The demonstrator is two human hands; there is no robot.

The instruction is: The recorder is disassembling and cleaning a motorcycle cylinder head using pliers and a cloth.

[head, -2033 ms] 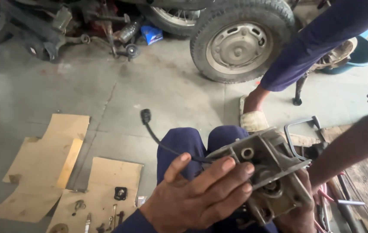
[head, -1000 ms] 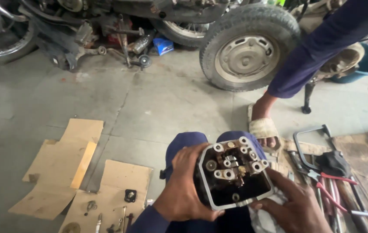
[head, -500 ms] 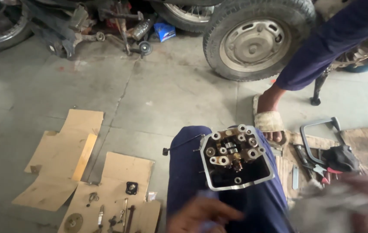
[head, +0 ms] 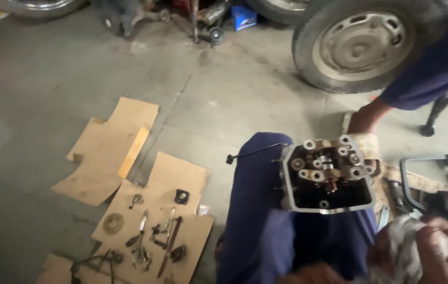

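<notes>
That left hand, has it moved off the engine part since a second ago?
Yes. The left hand has come off the engine part, which rests on the blue-trousered lap, and dropped to the bottom edge of the view, below the part.

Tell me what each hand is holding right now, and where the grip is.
The right hand is closed around a bunched grey rag, fingers wrapped over its side. The left hand barely shows at the bottom edge; its grip cannot be told.

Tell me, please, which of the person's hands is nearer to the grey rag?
Right. The right hand clutches the grey rag at the lower right; the left hand sits apart at the bottom edge, below the engine head.
</notes>
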